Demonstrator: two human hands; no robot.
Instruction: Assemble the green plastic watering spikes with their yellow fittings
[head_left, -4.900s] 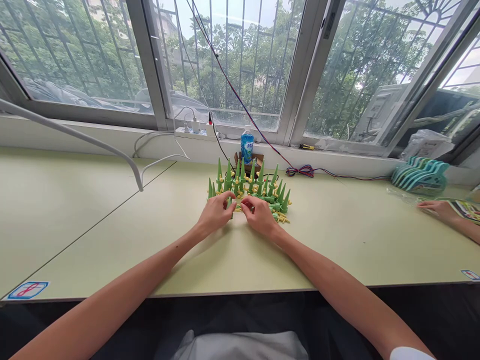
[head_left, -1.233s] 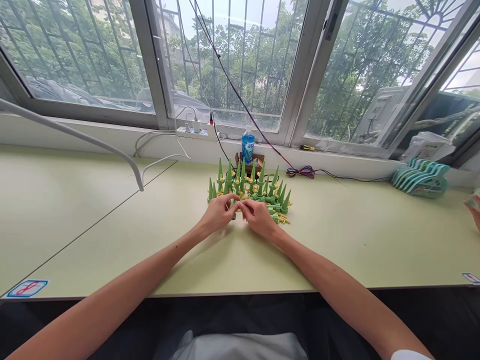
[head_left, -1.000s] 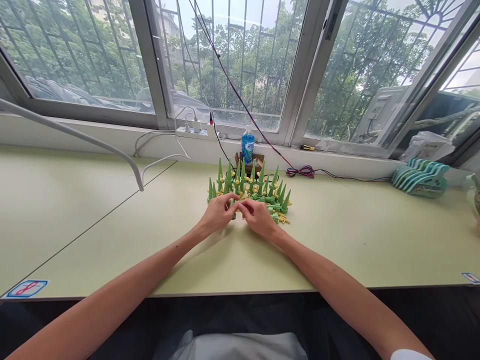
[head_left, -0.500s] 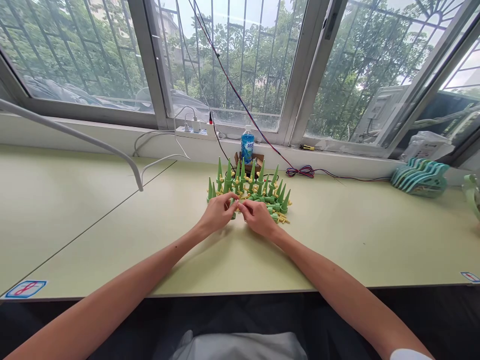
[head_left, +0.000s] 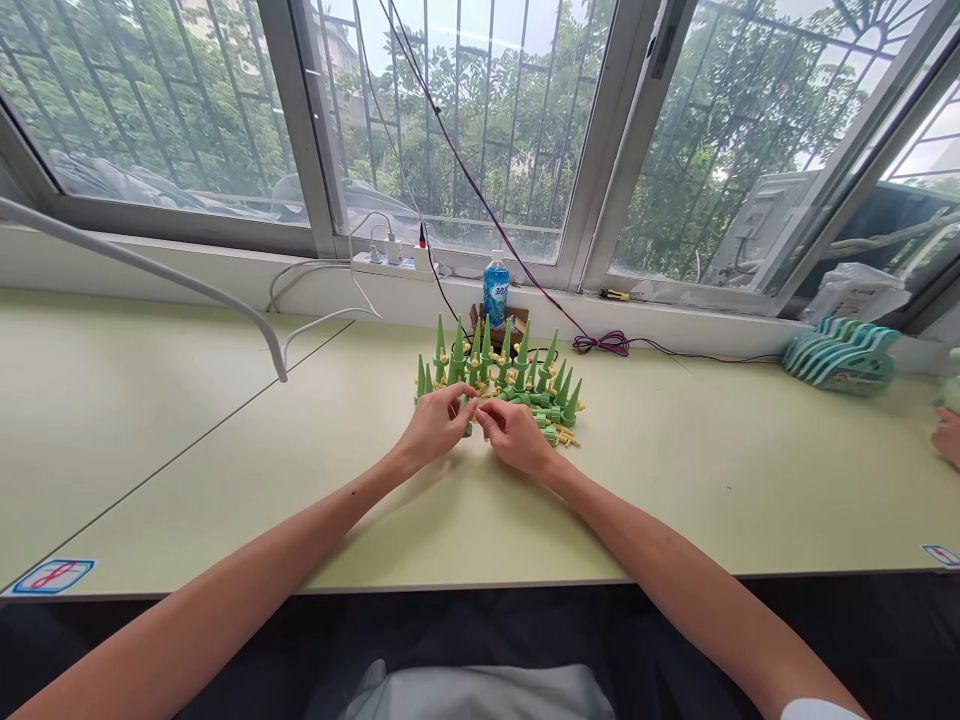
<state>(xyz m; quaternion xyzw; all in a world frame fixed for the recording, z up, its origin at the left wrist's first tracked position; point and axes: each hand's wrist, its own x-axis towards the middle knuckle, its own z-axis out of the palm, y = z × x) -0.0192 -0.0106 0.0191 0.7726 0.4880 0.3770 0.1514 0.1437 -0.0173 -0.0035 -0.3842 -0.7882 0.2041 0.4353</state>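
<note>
A cluster of green cone-shaped spikes with small yellow parts [head_left: 510, 375] stands on the pale green table [head_left: 675, 480], several upright and some lying at its right side. My left hand [head_left: 433, 430] and my right hand [head_left: 516, 437] meet at the cluster's near edge, fingertips pinched together over one small green piece [head_left: 468, 424]. The piece is mostly hidden by my fingers.
A blue-labelled bottle [head_left: 495, 291] and a brown box stand behind the cluster by the window sill. A power strip [head_left: 390, 262] with white cables and a red-blue wire [head_left: 600, 343] lie there. Teal stacked parts [head_left: 840, 352] sit far right, near another person's hand [head_left: 946, 438].
My hands stay pinched at the cluster's near edge, fingers shifting only slightly. The other person's hand at the far right edge has moved in and out of view.
</note>
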